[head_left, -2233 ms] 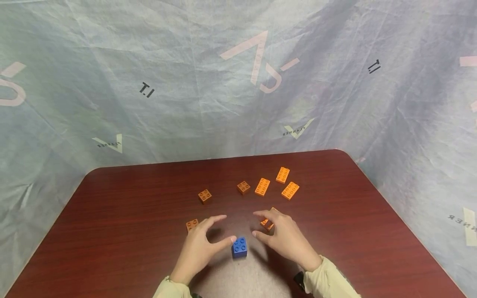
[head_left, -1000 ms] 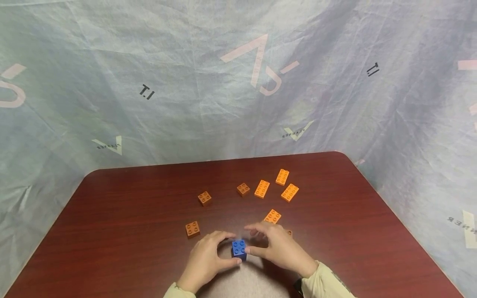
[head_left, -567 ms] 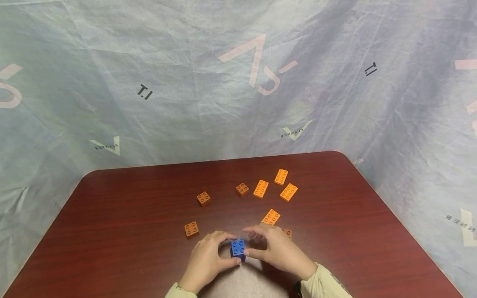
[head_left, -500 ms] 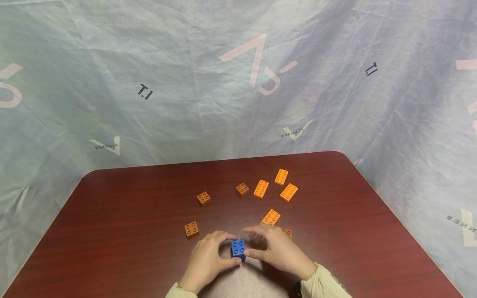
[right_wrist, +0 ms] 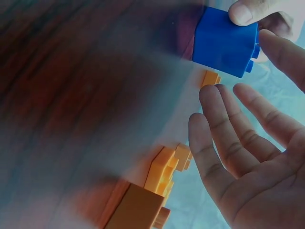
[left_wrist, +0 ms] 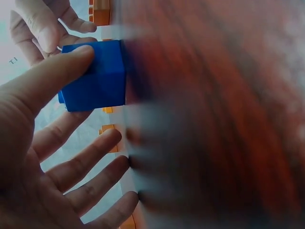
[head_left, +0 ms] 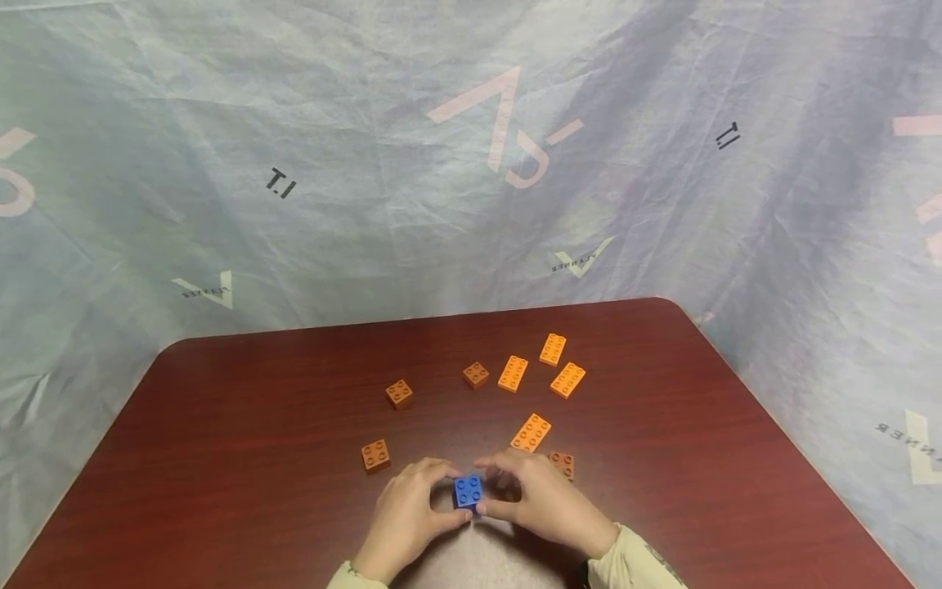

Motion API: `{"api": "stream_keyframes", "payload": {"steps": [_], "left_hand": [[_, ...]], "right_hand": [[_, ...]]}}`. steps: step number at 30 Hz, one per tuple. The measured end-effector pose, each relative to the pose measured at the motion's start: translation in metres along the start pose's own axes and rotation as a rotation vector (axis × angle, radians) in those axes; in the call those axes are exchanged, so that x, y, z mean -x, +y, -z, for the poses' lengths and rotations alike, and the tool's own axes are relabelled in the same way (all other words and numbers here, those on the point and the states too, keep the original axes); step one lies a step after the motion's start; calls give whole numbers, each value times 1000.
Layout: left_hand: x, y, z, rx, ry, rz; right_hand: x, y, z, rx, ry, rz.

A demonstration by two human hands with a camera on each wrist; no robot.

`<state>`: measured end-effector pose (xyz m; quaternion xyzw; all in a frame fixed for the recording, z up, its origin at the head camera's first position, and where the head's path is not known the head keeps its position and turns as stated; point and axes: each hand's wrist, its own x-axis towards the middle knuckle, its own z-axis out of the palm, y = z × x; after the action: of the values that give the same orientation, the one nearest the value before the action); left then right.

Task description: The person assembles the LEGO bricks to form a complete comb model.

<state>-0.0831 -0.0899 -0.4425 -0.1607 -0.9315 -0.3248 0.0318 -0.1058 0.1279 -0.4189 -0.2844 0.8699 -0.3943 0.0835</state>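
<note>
A blue two-by-two toy building brick (head_left: 467,491) stands studs up near the table's front. My left hand (head_left: 412,507) pinches it, thumb on the near face and index finger at the far side. The left wrist view shows that thumb flat on the brick (left_wrist: 97,78), the other fingers of the left hand (left_wrist: 52,179) spread below. My right hand (head_left: 540,499) is at the brick's right, thumb tip close to its studded edge. In the right wrist view, the fingers of the right hand (right_wrist: 257,176) are loosely extended, holding nothing; whether its thumb touches the brick (right_wrist: 224,43) I cannot tell.
An orange eight-stud brick (head_left: 531,432) and a brown brick (head_left: 562,465) lie just beyond the right hand. Farther back are orange bricks (head_left: 513,373) and brown bricks (head_left: 476,375). Another brown brick (head_left: 375,456) lies left. A grey printed cloth (head_left: 331,164) hangs behind the table (head_left: 257,442).
From standing apart, both hands have come in around the blue brick, and the left now pinches it. The right thumb has lowered slightly, and the brown brick beyond that hand shows more.
</note>
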Motion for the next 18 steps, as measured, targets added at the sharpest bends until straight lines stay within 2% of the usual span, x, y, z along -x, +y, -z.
{"api": "stream_keyframes", "payload": {"steps": [7, 11, 15, 18], "left_hand": [[0, 0, 1, -27, 9, -9], [-1, 0, 1, -31, 4, -8], [-2, 0, 2, -25, -11, -3], [-2, 1, 2, -14, -19, 5]], "right_hand": [[3, 2, 1, -2, 13, 7], [6, 3, 3, 40, 33, -2], [9, 5, 8, 76, 67, -13], [12, 7, 12, 90, 108, 13]]}}
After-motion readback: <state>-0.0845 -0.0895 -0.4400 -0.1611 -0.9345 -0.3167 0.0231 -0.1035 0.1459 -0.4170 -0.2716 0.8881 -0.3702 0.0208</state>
